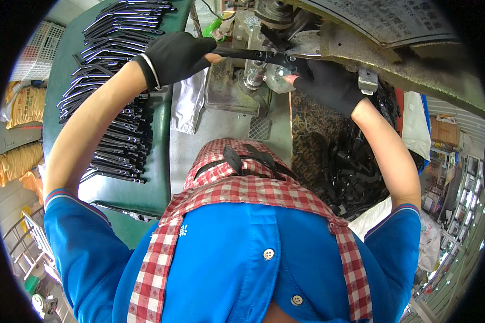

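Yellow sacks (22, 105) stacked far left; grey printed sign (385, 19) on the machine, upper right.

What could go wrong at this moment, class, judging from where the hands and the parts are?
1. Both gloved hands, the left hand and the right hand, hold a black bar right at the press head; fingers could get pinched there.
2. The stacked black bars lie close to the green table edge beside the left forearm; a nudge might knock some off.
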`<act>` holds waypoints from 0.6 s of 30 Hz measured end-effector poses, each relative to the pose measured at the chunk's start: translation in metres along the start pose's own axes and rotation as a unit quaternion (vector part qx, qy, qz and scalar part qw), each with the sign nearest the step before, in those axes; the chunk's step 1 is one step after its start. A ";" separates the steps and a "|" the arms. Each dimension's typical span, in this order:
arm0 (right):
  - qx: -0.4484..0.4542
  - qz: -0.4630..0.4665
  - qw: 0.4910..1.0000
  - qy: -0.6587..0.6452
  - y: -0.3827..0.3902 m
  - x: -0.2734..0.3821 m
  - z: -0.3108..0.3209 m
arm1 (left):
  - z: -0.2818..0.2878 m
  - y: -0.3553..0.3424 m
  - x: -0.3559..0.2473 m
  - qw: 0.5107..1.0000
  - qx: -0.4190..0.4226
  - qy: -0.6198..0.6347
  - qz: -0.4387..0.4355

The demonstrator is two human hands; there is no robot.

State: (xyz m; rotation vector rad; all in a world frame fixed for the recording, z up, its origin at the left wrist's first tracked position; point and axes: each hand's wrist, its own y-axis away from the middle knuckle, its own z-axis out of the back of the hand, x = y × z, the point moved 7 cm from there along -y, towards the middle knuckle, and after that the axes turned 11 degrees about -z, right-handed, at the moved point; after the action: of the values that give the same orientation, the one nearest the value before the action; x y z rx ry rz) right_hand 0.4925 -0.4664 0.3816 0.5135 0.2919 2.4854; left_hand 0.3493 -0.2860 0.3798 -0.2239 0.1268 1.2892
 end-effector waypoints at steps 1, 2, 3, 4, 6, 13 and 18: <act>-0.025 0.024 0.999 0.011 0.001 0.003 0.002 | -0.002 -0.004 0.001 0.999 0.016 0.042 0.000; -0.012 0.002 1.000 0.011 0.002 0.006 0.002 | -0.004 -0.004 0.001 0.996 0.031 0.083 0.003; 0.004 -0.008 1.000 0.030 0.002 0.006 -0.002 | -0.008 -0.001 0.001 0.998 0.027 0.062 0.004; 0.019 -0.019 0.998 0.049 -0.001 0.006 -0.007 | -0.018 0.003 0.000 0.999 0.024 0.041 0.004; 0.037 -0.022 0.999 0.021 -0.003 0.002 -0.014 | -0.016 0.000 -0.005 1.000 0.014 0.004 -0.012; 0.000 -0.037 0.999 -0.040 -0.015 -0.016 -0.037 | -0.034 -0.015 0.022 0.998 -0.012 -0.021 -0.053; 0.042 -0.020 0.994 0.102 -0.025 -0.019 -0.031 | -0.038 -0.022 0.030 0.998 0.032 -0.039 -0.047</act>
State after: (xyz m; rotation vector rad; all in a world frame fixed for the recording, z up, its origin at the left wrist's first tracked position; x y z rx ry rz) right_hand 0.5061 -0.4603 0.3407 0.2851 0.4842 2.4979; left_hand 0.3802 -0.2728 0.3380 -0.1235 0.0898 1.1957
